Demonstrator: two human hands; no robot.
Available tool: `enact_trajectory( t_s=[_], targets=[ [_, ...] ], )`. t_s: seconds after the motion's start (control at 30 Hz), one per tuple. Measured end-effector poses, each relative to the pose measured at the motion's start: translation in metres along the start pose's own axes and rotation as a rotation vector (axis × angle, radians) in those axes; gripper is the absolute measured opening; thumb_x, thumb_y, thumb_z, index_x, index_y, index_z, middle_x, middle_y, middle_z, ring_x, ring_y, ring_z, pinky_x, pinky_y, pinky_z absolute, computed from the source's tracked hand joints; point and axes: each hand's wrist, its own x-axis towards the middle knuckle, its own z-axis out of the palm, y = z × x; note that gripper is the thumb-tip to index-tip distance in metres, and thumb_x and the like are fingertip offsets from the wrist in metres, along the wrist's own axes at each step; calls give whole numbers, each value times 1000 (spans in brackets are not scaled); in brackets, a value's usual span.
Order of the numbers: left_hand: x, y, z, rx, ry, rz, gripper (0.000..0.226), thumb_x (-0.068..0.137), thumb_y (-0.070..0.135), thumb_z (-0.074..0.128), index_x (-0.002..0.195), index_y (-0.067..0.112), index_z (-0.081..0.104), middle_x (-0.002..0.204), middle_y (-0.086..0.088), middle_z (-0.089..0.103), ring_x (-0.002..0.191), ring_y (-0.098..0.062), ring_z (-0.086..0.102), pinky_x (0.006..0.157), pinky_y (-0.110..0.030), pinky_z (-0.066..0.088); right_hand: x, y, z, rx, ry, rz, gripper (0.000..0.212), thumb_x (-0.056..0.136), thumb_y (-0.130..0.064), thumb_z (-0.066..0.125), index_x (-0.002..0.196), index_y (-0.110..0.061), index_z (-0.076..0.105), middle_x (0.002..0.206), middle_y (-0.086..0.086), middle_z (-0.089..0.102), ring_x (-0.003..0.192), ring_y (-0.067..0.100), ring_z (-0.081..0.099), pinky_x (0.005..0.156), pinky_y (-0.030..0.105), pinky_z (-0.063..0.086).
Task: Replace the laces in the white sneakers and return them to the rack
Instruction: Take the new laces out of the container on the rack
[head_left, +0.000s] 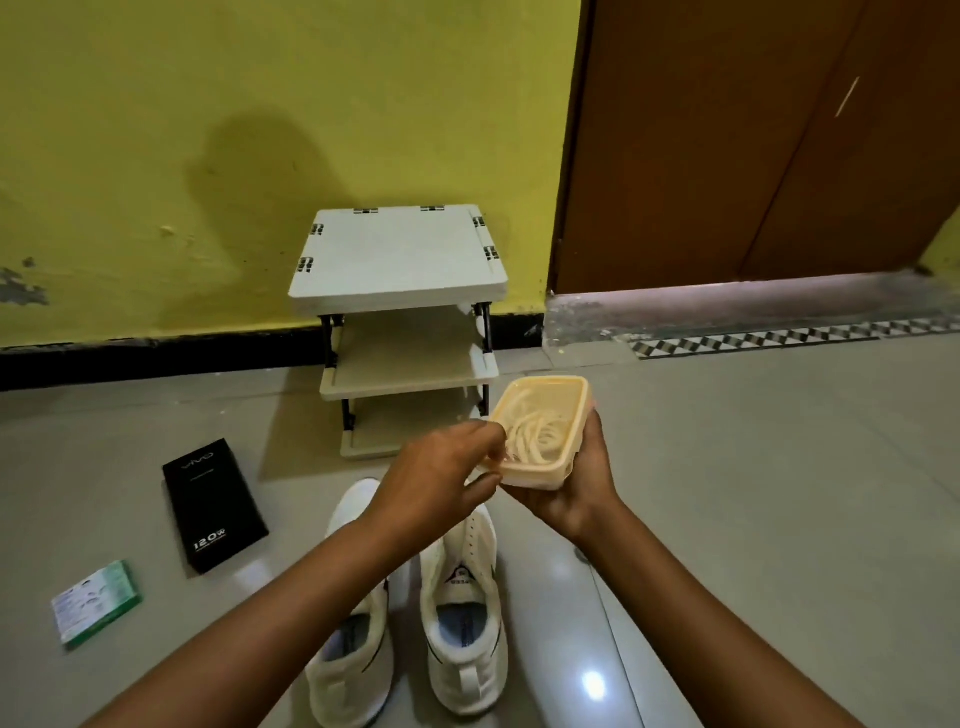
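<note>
Two white sneakers (410, 613), side by side on the floor, toes toward the rack (402, 322). Above them: right hand (574, 486) cupping a cream tub (540, 434) of coiled laces (535, 439); left hand (441, 480) pinching the laces at the tub's near rim. Left: green packet (96, 603), black box (214, 504).

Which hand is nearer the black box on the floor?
Left. The left hand reaches into the container, right of the black box; the right hand holds the container farther right.
</note>
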Motion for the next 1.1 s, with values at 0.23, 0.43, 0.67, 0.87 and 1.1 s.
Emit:
enact_trajectory(
  t_s=[0.23,0.43,0.67,0.87,1.1],
  targets=[
    [1,19,24,-140,-82,-141,61,76,51,70,131,33,51,131,12,55,113,-9,53,89,-23,43,3,9,-15,-95,20,-33,71,87,-70,24,109,-13,61,83,12,71,72,24,70,63,34,58],
    [4,26,34,-64,-157,-219,54,81,51,63,127,24,57,113,-2,68,94,-18,65,83,-34,52,11,16,-30,-295,135,-62,71,89,-66,29,141,-18,36,124,16,56,99,27,61,65,34,54],
    [10,31,36,-43,-283,-285,60,82,37,57,137,23,38,125,-3,58,103,-21,59,85,-32,50,8,20,-47,-437,188,-85,51,90,-60,37,123,-23,45,113,11,62,96,24,62,74,37,55],
    [46,18,23,-33,-454,-369,86,84,21,60,150,30,6,143,-10,40,116,-26,51,87,-33,47,9,39,-43,-522,185,-22,46,87,-62,39,115,-27,49,115,12,63,103,30,63,90,51,51],
    [59,12,44,-22,-273,-367,45,84,14,59,129,15,54,121,-7,62,111,-22,58,90,-35,50,5,41,-52,-542,244,-27,50,84,-63,44,116,-26,50,112,9,64,100,27,63,87,46,54]
  ],
)
